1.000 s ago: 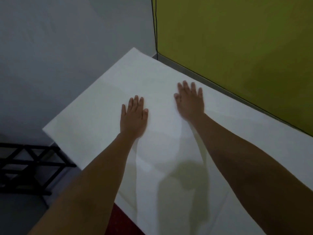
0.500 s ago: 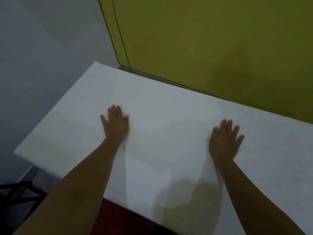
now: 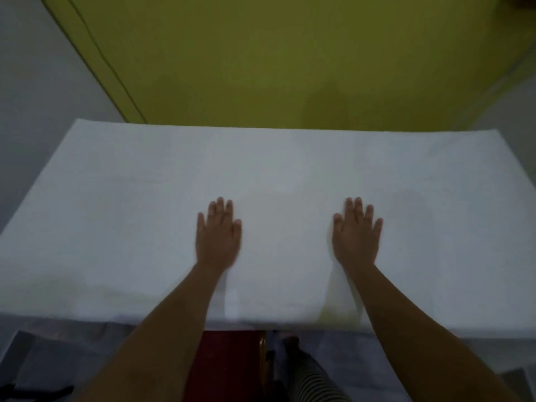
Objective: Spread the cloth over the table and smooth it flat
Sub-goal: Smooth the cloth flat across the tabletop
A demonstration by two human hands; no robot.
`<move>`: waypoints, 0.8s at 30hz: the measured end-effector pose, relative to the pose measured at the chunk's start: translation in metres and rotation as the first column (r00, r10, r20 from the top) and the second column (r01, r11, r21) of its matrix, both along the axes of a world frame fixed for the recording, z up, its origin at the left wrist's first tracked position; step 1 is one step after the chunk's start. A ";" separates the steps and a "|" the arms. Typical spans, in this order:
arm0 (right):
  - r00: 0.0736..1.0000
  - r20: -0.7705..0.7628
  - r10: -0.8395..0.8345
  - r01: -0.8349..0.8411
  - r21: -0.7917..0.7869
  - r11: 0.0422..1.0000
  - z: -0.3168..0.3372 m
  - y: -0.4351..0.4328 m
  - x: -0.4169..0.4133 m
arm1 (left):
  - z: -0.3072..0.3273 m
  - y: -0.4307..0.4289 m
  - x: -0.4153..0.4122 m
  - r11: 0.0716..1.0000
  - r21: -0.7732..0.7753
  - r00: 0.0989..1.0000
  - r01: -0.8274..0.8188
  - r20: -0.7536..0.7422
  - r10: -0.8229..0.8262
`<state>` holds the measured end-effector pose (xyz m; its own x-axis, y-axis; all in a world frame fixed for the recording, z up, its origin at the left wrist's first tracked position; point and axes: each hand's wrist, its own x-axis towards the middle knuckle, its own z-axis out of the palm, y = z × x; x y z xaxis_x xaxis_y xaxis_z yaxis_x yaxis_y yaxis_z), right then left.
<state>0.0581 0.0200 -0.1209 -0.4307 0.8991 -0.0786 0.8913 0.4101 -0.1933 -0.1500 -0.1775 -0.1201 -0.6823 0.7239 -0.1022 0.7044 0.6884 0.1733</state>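
A white cloth (image 3: 121, 198) covers the whole table top and hangs over the near edge. It lies mostly flat, with faint folds near my forearms. My left hand (image 3: 218, 236) rests palm down on the cloth left of centre, fingers spread and pointing away. About a hand's width and a half to the right, my right hand (image 3: 356, 236) lies palm down in the same way. Neither hand grips the fabric. The table itself is hidden under the cloth.
A yellow-green wall (image 3: 261, 59) rises right behind the table's far edge. A grey wall (image 3: 34, 82) stands to the left. Below the near edge are a dark red seat (image 3: 223, 364) and a striped trouser leg (image 3: 313, 381).
The view has swung right, so the table now lies square in front. My hands, close together a second ago, are now wider apart and level on the cloth.
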 end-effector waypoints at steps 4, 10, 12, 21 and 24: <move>0.975 0.013 -0.222 0.222 -0.016 0.975 0.000 -0.010 0.084 | -0.004 -0.001 0.001 1.000 0.029 1.000 0.000 -0.027 0.001; 0.901 -0.021 -0.433 0.432 -0.050 0.901 -0.002 -0.034 0.200 | -0.003 0.000 0.000 0.999 0.035 0.999 0.003 -0.048 -0.002; 0.869 -0.045 -0.494 0.491 -0.056 0.869 -0.005 -0.041 0.233 | -0.005 0.001 0.000 0.999 0.039 0.998 -0.002 -0.055 0.004; 0.821 -0.186 -0.539 0.538 -0.062 0.841 0.014 -0.004 0.207 | 0.005 0.034 0.023 0.993 0.028 0.993 -0.115 0.029 0.114; 0.950 -0.146 -0.277 0.275 -0.033 0.961 0.025 0.029 0.154 | 0.005 0.080 0.060 0.983 0.074 0.984 0.169 0.043 -0.172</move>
